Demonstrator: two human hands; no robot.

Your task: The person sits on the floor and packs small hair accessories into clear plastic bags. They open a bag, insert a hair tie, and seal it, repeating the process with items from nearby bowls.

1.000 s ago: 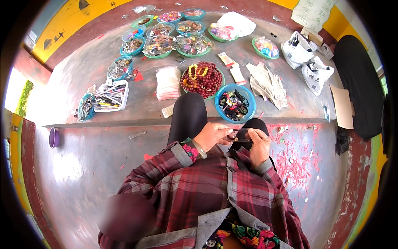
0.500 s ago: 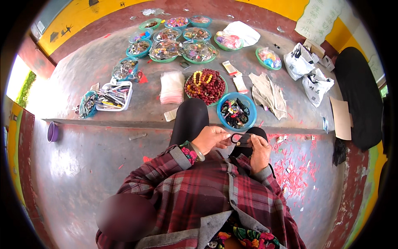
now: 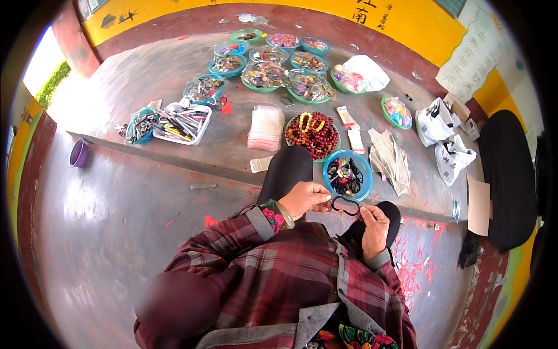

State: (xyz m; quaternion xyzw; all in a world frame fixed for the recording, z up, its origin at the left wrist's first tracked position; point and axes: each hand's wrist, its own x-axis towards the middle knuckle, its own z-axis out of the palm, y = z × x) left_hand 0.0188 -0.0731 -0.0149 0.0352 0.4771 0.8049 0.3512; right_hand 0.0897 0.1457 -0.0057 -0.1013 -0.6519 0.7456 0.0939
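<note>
A black elastic hair tie (image 3: 346, 198) is held up in front of my body as a loop, its middle dipping a little. My left hand (image 3: 306, 198) pinches one end between thumb and fingertips. The other end sits between the thumb and fingers of my right hand (image 3: 374, 228). Just beyond the loop stands a light-blue bowl (image 3: 368, 185), which holds black and coloured hair ties. Beside it, a bowl is heaped with dark red bead strings (image 3: 321, 144), and a yellow bead string (image 3: 310, 123) lies on top.
Clear plastic bags (image 3: 265, 125) lie stacked left of the beads. Farther left are a white tray (image 3: 204, 125) of pens and a purple bucket (image 3: 79, 153). Several wrapped bowls stand behind. A beige cloth (image 3: 389, 160) and white bags (image 3: 453, 160) lie right.
The view has shifted, so the scene sits lower and farther right. My hands keep hold of the hair tie, which now shows as a wider loop between them.
</note>
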